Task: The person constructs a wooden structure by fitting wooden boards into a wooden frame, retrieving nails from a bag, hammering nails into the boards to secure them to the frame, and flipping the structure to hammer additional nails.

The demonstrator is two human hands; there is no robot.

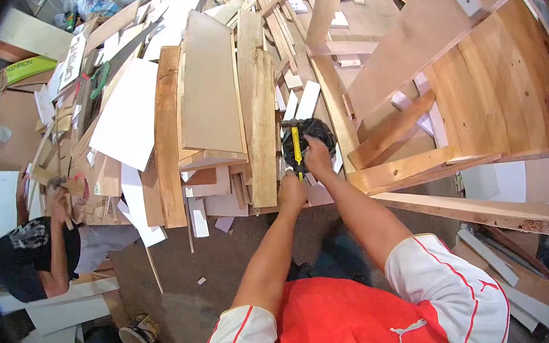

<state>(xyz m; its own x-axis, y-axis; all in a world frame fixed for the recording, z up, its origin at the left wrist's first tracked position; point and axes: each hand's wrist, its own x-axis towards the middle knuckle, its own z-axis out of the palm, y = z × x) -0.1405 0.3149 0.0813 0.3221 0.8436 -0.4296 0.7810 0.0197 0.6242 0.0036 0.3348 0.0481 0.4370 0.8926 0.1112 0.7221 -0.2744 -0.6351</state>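
Note:
My left hand (292, 190) is closed around the lower end of a hammer (296, 146) with a yellow and black handle, its head pointing away from me. Just right of it, my right hand (317, 156) is at a crumpled black plastic bag (321, 130), fingers curled and partly hidden against the dark plastic. Whatever they pinch is too small to make out. The hammer lies over the left side of the bag. A long wooden plank (258, 106) is beside my left hand, and white strips (308, 99) lie beyond the bag.
A wooden frame with panels (502, 80) rises on the right. Left of the plank sits a long board-topped box (208, 84). Offcuts and white sheets (128, 116) cover the left side. Another person (35, 253) works at far left. A bucket (139, 334) lies on the floor.

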